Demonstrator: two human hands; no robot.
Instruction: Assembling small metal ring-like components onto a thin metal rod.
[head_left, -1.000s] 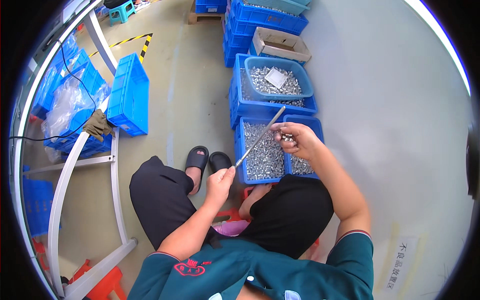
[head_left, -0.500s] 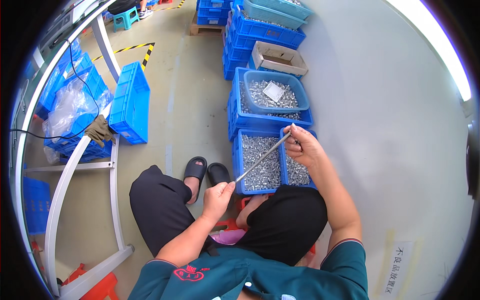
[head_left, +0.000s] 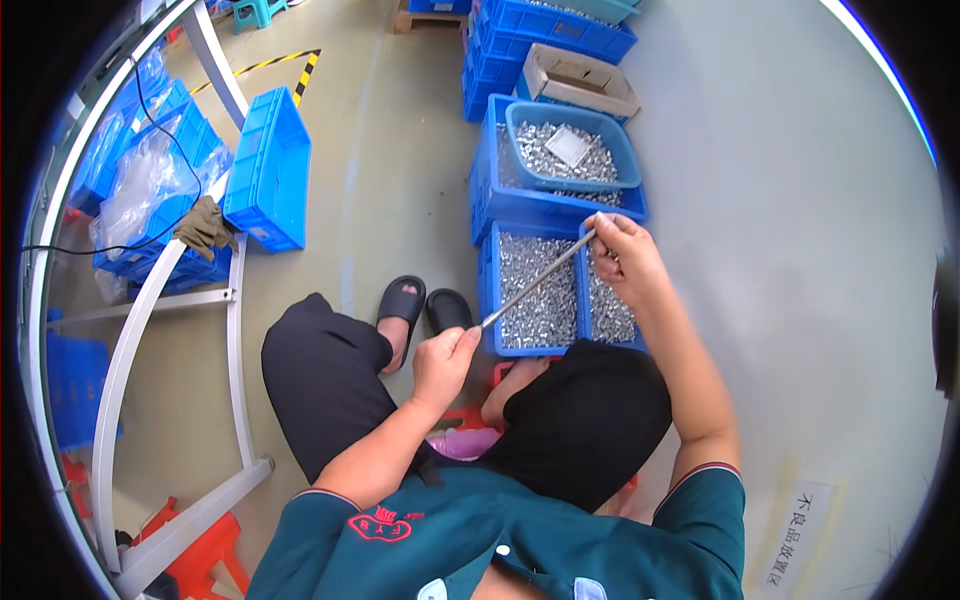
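Metal rod (head_left: 538,279) held at both ends by two hands.

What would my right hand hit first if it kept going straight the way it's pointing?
Probably the far rim of the blue bin of small metal parts under the right hand, then the stacked bin behind. Depth is unclear, since the hand may be above both.

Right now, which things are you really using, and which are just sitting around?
In use: thin metal rod, held by left hand and right hand; crate of small metal parts.

Lying about: empty blue crate, cardboard box, sandals.
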